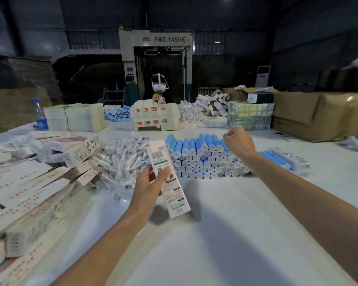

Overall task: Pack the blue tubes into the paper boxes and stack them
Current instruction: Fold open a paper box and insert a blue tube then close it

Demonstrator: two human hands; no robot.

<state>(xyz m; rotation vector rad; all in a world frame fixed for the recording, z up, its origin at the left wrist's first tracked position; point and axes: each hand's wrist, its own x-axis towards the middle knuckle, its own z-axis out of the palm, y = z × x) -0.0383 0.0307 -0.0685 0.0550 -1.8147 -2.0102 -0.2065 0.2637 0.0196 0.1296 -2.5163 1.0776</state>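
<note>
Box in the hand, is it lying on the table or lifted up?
Lifted: the left hand grips the box tilted above the table, shadow underneath.

Stacked mid-worktop in several layers: blue tubes (196, 162), lying flat, white caps facing near, blue bodies pointing far. Just right of the stack, a few loose tubes (277, 159) lying slantwise. Gripped in the left hand (149, 182), just left of the stack: one long, narrow white box (171, 186), barcode and green band showing, top end tilted far-left. Heaped along the left side: more boxes (29, 193), flat, overlapping at angles.
</note>
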